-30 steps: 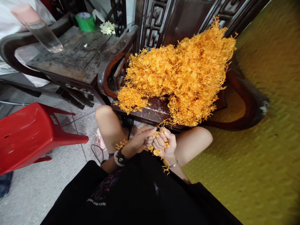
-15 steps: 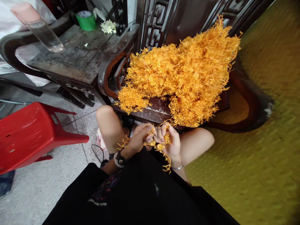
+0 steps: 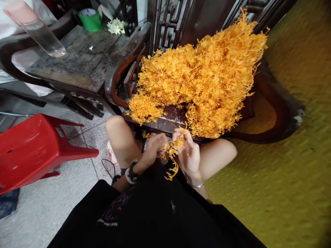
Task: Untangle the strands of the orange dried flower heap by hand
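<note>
Evidently sat with both bare knees bent outward, looking down at orange strands between them, just below the middle of the view. Pinched these strands with the right hand, with thumb and fingers clamped on the tangled upper part. Closed the left hand on more of the same stuff, letting small orange ends poke out toward 11 o'clock; could not tell how the hidden fingertips lay, nor whether both hands shared a single strand. Held the hands near each other but apart, and let a loose tail dangle toward 6 o'clock over the black shirt. Wore a pale beaded bracelet on the left wrist and a silver bangle on the right. Faced a big orange heap at 1 o'clock from the hands, piled on a dark wooden chair, with a smaller clump touching it at 11 o'clock. Had a red stool at 9 o'clock. Saw, toward 10 o'clock on a dark wooden surface, a clear bottle, green tape and pale blossoms.
</note>
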Demonstrator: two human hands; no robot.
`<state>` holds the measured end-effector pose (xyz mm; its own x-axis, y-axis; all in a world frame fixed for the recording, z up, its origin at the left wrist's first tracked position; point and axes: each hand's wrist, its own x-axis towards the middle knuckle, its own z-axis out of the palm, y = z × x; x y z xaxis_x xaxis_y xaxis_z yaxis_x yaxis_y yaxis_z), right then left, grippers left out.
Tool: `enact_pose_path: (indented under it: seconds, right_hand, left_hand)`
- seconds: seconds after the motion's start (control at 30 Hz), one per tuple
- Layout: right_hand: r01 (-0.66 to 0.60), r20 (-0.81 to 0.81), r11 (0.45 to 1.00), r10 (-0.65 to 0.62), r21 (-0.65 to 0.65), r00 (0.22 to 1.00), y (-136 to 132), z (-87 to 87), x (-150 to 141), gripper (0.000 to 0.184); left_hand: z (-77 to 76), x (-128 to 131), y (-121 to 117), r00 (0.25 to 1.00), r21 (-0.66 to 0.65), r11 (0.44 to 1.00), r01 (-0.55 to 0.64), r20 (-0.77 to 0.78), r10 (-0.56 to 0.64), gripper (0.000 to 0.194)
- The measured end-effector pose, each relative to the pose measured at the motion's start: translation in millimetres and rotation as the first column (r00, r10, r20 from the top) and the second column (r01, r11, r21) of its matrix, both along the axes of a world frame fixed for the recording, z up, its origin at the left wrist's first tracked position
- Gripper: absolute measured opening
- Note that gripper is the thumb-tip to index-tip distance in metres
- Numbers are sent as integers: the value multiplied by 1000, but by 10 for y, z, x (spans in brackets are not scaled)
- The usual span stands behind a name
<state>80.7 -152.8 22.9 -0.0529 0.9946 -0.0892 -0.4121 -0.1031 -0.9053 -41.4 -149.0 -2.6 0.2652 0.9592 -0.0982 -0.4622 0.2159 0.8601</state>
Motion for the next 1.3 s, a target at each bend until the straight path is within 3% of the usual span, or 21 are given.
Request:
enact_pose_path:
  seconds: [0.13,0.27,0.43,0.6,0.7,0.8,0.93,1.13,1.3]
  right_hand:
    - [-18,65,1000,18,8,998,-45,-34,-11,43]
    - [1,150,999,-8,50,989,-80,-90,-11,45]
    - [54,230,997,-67,62,971,-68,-68,71,41]
    - [-146,395,989,123,28,911,-66,-16,158,15]
    - [-194,432,981,170,12,886,-79,-25,153,18]
    - [-184,518,979,113,88,848,-84,-25,129,19]
    - [-190,609,961,31,199,793,-73,-14,146,19]
    - [-273,422,960,223,61,879,-65,-43,284,30]
    - [-206,138,978,205,-7,969,-58,-116,269,39]
  left_hand:
    - [56,17,5,915,263,963,63,-401,49,38]
    - [123,38,26,803,277,959,61,-585,118,30]
    - [98,-6,46,911,237,970,51,-408,52,34]
    - [36,-43,37,944,198,977,-73,-301,132,36]
    - [39,-30,28,935,199,976,-87,-320,149,33]
    - [51,-18,43,944,177,982,-57,-312,112,33]
    - [25,-33,96,958,105,991,88,-282,-55,37]
    - [0,-21,96,961,-115,956,269,-40,-275,39]
    - [42,73,61,949,-131,940,315,64,-309,37]
